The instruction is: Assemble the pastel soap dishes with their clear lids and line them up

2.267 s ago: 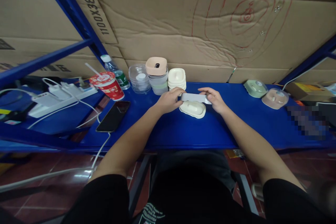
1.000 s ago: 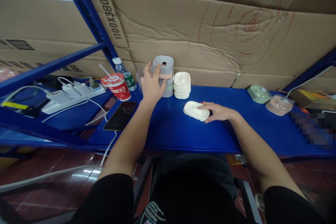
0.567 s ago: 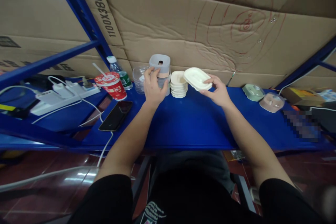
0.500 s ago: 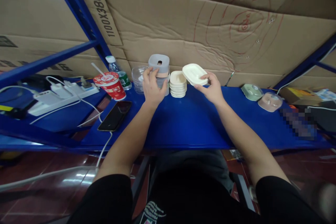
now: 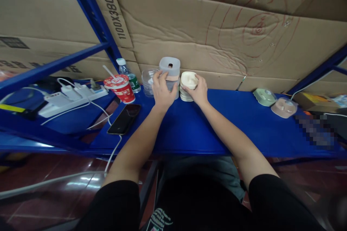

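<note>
My right hand (image 5: 199, 91) grips a cream square shallow dish (image 5: 189, 79) by its edges, thumb in front and fingers at the far right side. The dish is at the top of a stack of similar cream dishes (image 5: 187, 96). To the left, my left hand (image 5: 163, 92) has its thumb and fingers apart. Its fingertips lie against or just in front of a grey rounded square piece (image 5: 170, 65) with a slot in its top, set over a pinkish band and clear containers. Beside them is a stack of clear plastic containers (image 5: 148, 81), partly behind the left hand.
A red paper cup (image 5: 123, 92) with a straw, a water bottle (image 5: 132, 79) and a phone (image 5: 124, 119) occupy the left. A white power strip (image 5: 73, 99) trails cables. Green (image 5: 264, 97) and pinkish (image 5: 283, 108) containers are at right, before a cardboard wall (image 5: 173, 21).
My right hand has moved left and slightly down, bringing the cream dish onto the top of the stack. My left hand stays by the grey piece. The camera view has shifted slightly.
</note>
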The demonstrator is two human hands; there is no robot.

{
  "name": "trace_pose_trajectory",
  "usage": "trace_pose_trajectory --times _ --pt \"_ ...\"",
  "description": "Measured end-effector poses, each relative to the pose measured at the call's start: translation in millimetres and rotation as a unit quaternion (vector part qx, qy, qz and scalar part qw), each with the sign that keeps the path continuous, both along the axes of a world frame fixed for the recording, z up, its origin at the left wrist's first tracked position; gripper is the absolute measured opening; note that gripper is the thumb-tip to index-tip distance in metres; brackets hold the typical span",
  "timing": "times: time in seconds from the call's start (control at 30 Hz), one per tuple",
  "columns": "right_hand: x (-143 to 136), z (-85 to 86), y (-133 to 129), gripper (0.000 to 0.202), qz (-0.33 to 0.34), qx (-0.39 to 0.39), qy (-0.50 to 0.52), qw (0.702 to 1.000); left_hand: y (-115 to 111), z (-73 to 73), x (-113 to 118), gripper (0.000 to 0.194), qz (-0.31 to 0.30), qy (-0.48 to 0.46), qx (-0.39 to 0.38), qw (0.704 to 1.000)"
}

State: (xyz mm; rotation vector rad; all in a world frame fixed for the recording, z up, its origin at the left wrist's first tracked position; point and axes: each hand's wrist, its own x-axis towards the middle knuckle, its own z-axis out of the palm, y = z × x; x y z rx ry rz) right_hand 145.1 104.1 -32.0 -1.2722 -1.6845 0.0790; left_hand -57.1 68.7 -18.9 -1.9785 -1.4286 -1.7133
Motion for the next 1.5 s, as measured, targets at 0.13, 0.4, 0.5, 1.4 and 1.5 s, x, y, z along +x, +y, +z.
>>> trace_pose_trajectory --times 0.13,0.4,0.5,1.4,1.5 --pt "10.5 -8.1 0.0 0.099 0.06 0.03 -0.032 0.997 -0.6 -0.5 1.7 0.064 0.0 -0.004 0.003 1.0" --pt "117.0 -3.4 -21.9 0.086 -0.004 0.076 -0.124 0.989 -5.6 0.2 7.8 0.063 -0.021 0.0 -0.02 1.0" --pt "192.9 -8.5 -38.2 0.079 -0.113 0.016 -0.16 0.98 -7.7 0.1 11.5 0.061 -0.044 -0.001 0.005 0.999" --pt "206.0 -10.5 -79.1 0.061 0.209 -0.092 -0.157 0.961 -16.7 -7.0 28.0 0.054 -0.129 0.092 0.024 0.987" --pt "186.9 -0.6 -84.1 0.063 0.232 -0.127 -0.161 0.951 -19.3 -7.0 31.1 0.051 -0.135 0.111 0.017 0.985"
